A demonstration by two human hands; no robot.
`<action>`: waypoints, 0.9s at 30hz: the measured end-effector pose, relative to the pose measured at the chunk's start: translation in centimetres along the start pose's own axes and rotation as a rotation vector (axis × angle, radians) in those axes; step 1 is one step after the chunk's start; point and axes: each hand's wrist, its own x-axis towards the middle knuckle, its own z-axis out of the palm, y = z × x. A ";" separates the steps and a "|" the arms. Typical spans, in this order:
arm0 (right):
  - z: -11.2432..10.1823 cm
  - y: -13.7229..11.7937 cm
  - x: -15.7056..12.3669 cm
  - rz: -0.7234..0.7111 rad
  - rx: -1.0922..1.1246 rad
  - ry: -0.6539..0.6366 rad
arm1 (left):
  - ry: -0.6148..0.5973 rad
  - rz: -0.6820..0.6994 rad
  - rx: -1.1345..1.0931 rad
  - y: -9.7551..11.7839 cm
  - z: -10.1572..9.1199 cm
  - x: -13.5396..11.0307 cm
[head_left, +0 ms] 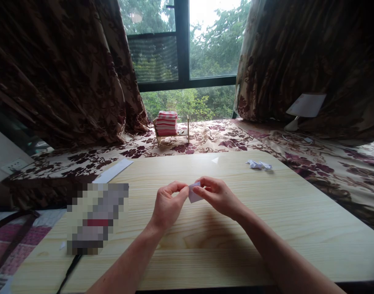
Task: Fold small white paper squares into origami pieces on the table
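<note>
A small folded piece of white paper (195,195) is held up over the middle of the wooden table (162,261). My left hand (170,202) pinches its left edge between thumb and index finger. On the other side, my right hand (219,196) grips the paper's upper right part, with the thumb in front and the fingers partly behind. The paper has straight edges and a pointed lower corner. Part of it is covered by my fingers.
Crumpled or folded white papers (259,165) lie at the table's back right, and a small white scrap (215,160) near its far edge. A white strip (115,170) rests at back left, beyond a blurred-out object (96,220) with a black cable (69,269). A lamp (306,106) stands farther right.
</note>
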 end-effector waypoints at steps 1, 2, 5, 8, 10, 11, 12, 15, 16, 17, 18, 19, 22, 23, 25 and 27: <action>0.0 0.0 0.0 0.007 0.007 0.009 | -0.003 -0.006 -0.014 0.0 0.0 0.0; -0.1 0.0 0.0 0.014 0.013 0.018 | -0.007 -0.012 -0.029 -0.1 0.0 0.0; -0.3 0.0 0.1 0.034 0.031 0.040 | -0.024 -0.052 -0.100 0.0 0.1 0.0; -0.2 0.1 0.1 0.052 0.053 0.053 | -0.030 -0.122 -0.191 0.2 0.2 0.0; -0.2 0.0 0.1 0.062 0.064 0.062 | -0.024 -0.154 -0.224 0.4 0.2 0.0; -0.1 0.0 0.1 0.065 0.066 0.069 | -0.021 -0.163 -0.230 0.5 0.2 0.0; -0.1 -0.1 0.1 0.067 0.066 0.077 | -0.019 -0.169 -0.232 0.5 0.3 0.0; -0.2 -0.2 0.1 0.065 0.051 0.100 | -0.013 -0.180 -0.232 0.6 0.3 0.0; -0.3 -0.3 0.2 0.062 0.044 0.107 | -0.010 -0.182 -0.230 0.6 0.3 0.0; -0.4 -0.3 0.2 0.056 0.038 0.115 | -0.006 -0.183 -0.228 0.6 0.3 0.0; -0.5 -0.4 0.2 0.050 0.033 0.121 | -0.001 -0.184 -0.226 0.5 0.3 0.0; -0.6 -0.5 0.2 0.044 0.028 0.124 | 0.004 -0.184 -0.224 0.5 0.3 0.0; -0.5 -0.7 0.1 0.033 0.020 0.102 | 0.009 -0.182 -0.221 0.5 0.3 0.0; -0.5 -0.8 0.0 0.032 0.017 0.093 | 0.006 -0.181 -0.222 0.5 0.3 0.0; -0.3 -1.0 -0.1 0.027 0.005 0.098 | -0.009 -0.177 -0.225 0.5 0.3 0.0; -0.1 -1.0 -0.1 0.016 -0.016 0.126 | -0.030 -0.172 -0.225 0.6 0.4 -0.1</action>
